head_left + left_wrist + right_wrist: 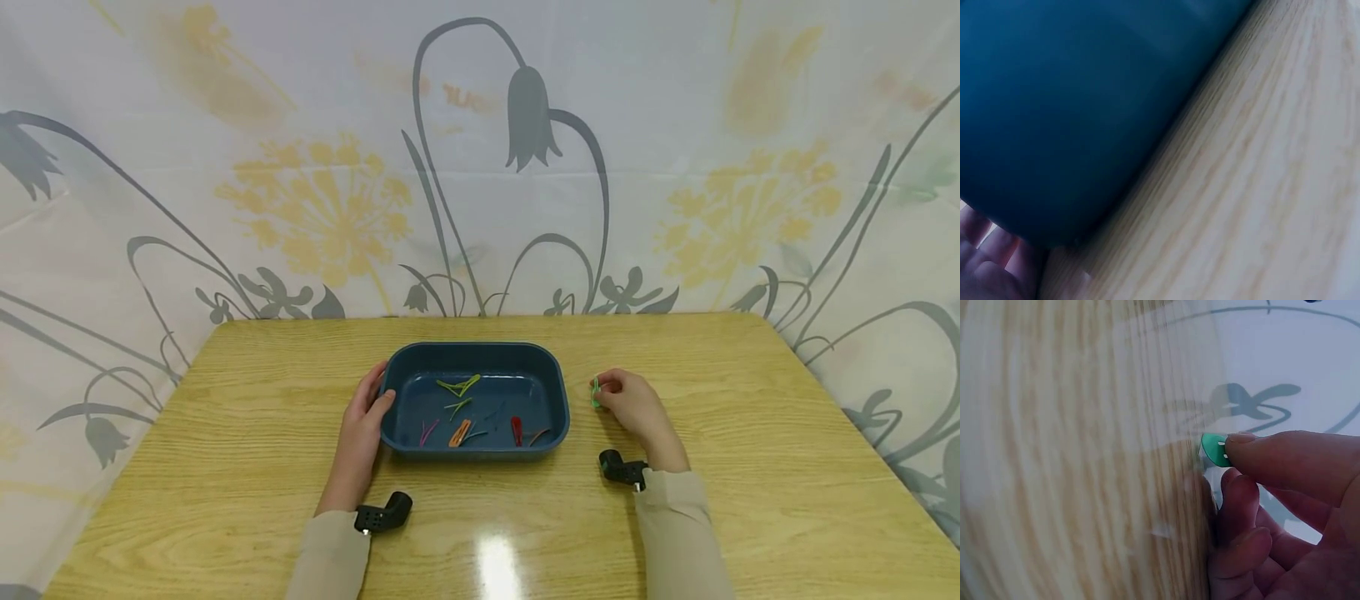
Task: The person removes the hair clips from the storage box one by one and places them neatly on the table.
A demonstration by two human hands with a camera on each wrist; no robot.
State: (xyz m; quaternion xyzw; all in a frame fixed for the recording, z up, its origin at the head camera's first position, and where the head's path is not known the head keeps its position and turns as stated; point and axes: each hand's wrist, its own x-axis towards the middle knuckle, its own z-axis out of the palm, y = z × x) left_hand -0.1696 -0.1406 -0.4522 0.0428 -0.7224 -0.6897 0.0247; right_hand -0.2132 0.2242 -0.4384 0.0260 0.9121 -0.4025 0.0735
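A dark blue rectangular basin [474, 454] sits on the table with several hair clips inside. My left hand [363, 421] grips its left end, thumb over the rim and fingers along the outer wall. In the left wrist view, the basin's wall [1072, 112] fills the upper left, with the left fingers [1000, 247] at its lower corner. To the right of the basin, my right hand [633, 408] pinches a green snap hair clip [596, 392] between thumb and finger. The right wrist view shows the clip's rounded end [1213, 450] poking out past the fingertips, close over the table.
In the basin lie yellow-green clips [468, 384], an orange clip [460, 433], a red clip [517, 431] and a purple clip [428, 432]. The wooden table [262, 433] ends at a flower-patterned curtain [480, 208] behind. Each wrist wears a black camera [386, 512].
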